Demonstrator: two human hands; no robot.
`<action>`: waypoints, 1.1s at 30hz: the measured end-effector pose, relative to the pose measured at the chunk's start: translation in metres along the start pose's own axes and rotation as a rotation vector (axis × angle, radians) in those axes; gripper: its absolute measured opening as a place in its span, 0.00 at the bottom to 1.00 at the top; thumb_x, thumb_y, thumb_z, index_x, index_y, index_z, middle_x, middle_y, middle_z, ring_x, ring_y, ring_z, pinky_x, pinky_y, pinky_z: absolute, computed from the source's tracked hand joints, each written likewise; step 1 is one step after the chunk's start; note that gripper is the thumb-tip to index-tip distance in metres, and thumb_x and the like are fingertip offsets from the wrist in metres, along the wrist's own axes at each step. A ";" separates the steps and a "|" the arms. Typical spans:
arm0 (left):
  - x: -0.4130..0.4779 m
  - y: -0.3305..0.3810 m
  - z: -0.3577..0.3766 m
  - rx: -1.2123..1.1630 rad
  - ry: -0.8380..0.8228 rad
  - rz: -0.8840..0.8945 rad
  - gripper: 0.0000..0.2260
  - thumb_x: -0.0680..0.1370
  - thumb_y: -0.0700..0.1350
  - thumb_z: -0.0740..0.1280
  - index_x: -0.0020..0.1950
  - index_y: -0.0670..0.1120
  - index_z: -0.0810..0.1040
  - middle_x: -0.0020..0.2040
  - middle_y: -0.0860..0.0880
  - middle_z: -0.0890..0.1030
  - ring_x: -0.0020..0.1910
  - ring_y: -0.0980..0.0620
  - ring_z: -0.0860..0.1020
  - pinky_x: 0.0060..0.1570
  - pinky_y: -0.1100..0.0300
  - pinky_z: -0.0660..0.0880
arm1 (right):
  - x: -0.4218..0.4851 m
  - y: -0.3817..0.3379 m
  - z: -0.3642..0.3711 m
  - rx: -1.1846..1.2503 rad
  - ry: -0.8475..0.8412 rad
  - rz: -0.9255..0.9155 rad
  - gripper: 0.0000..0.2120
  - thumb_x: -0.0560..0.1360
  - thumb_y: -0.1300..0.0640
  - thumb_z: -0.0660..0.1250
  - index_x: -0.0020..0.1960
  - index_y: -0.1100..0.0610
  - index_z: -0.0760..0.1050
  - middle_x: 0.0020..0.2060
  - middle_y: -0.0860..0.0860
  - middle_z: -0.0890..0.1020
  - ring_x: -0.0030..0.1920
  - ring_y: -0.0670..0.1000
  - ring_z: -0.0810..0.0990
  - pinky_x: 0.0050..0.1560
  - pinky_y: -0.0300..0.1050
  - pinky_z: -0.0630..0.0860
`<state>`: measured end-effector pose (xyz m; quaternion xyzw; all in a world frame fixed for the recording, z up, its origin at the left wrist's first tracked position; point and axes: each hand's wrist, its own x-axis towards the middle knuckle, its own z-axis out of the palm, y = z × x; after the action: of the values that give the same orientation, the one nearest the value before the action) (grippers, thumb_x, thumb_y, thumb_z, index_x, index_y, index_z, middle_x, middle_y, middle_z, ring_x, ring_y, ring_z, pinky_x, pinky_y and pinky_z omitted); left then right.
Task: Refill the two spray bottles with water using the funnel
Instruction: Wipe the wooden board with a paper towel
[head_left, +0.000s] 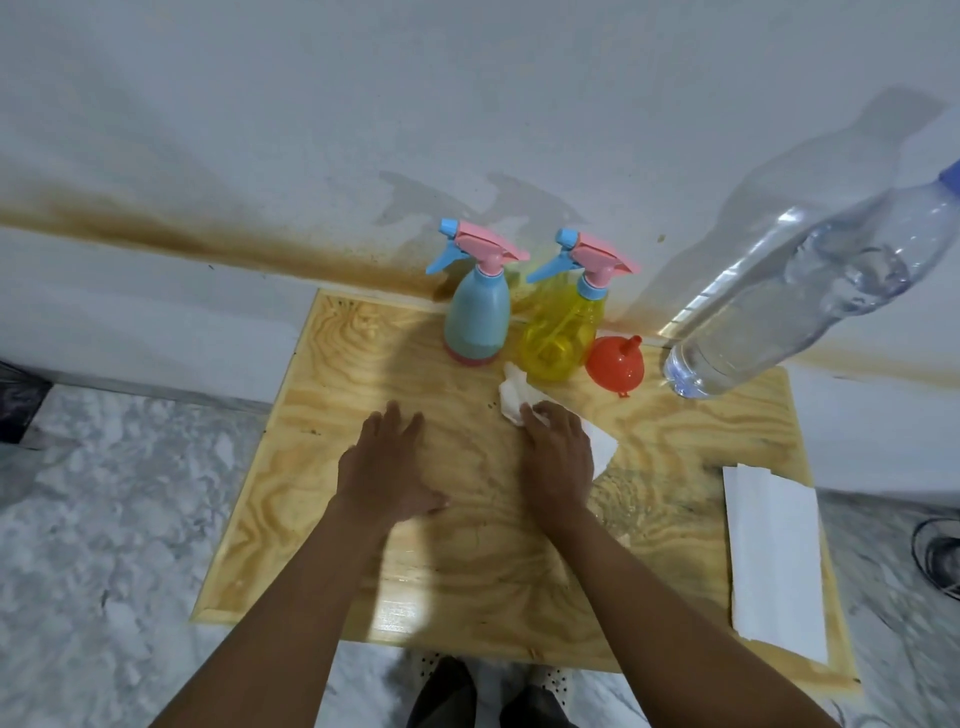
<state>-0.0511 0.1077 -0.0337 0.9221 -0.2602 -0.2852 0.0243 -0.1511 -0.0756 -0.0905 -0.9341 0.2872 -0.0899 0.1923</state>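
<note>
Down from the head camera, a small wooden table (467, 545) stands against a stained white wall (363, 130). Along its far edge, two spray bottles stand upright side by side with their pink-and-blue trigger heads screwed on: a blue bottle (477, 317) to the left and a clear yellow bottle (563, 332) to its right, close but whether touching cannot be told. Just beside the yellow one, an orange funnel (615, 366) lies on its side, spout toward the wall. At the far right corner stands a large clear water bottle (810, 291) with a blue cap, looming tilted in the wide lens, water visible inside.

Both hands rest near the middle of the table. The left hand (387, 467) lies palm down on bare wood, fingers straight and slightly spread, holding nothing. The right hand (558, 457) presses flat on a crumpled white paper towel (514, 397), fingers close together on top of it. A folded stack of white napkins (774, 561) lies along the right edge.
</note>
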 end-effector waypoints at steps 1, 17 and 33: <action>-0.001 0.000 -0.001 0.004 -0.006 0.007 0.53 0.67 0.68 0.73 0.82 0.53 0.48 0.82 0.48 0.44 0.81 0.45 0.48 0.72 0.47 0.65 | -0.001 -0.006 0.003 0.055 -0.024 -0.010 0.24 0.70 0.71 0.64 0.65 0.60 0.79 0.64 0.57 0.79 0.66 0.60 0.76 0.64 0.58 0.75; -0.001 -0.001 0.001 -0.029 -0.014 0.012 0.53 0.68 0.65 0.75 0.82 0.53 0.47 0.82 0.48 0.42 0.81 0.44 0.46 0.73 0.45 0.64 | 0.046 -0.013 0.001 0.160 -0.342 -0.326 0.29 0.78 0.73 0.55 0.78 0.60 0.60 0.78 0.52 0.60 0.79 0.48 0.52 0.74 0.38 0.47; 0.000 -0.002 0.005 -0.064 -0.004 -0.003 0.53 0.67 0.64 0.76 0.81 0.53 0.48 0.82 0.49 0.42 0.81 0.45 0.46 0.74 0.43 0.64 | 0.054 -0.015 0.014 0.210 -0.363 -0.343 0.23 0.79 0.69 0.61 0.73 0.59 0.70 0.76 0.55 0.68 0.76 0.47 0.60 0.78 0.44 0.54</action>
<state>-0.0525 0.1095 -0.0381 0.9208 -0.2495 -0.2952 0.0526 -0.0957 -0.0905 -0.0944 -0.9448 0.0748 0.0184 0.3184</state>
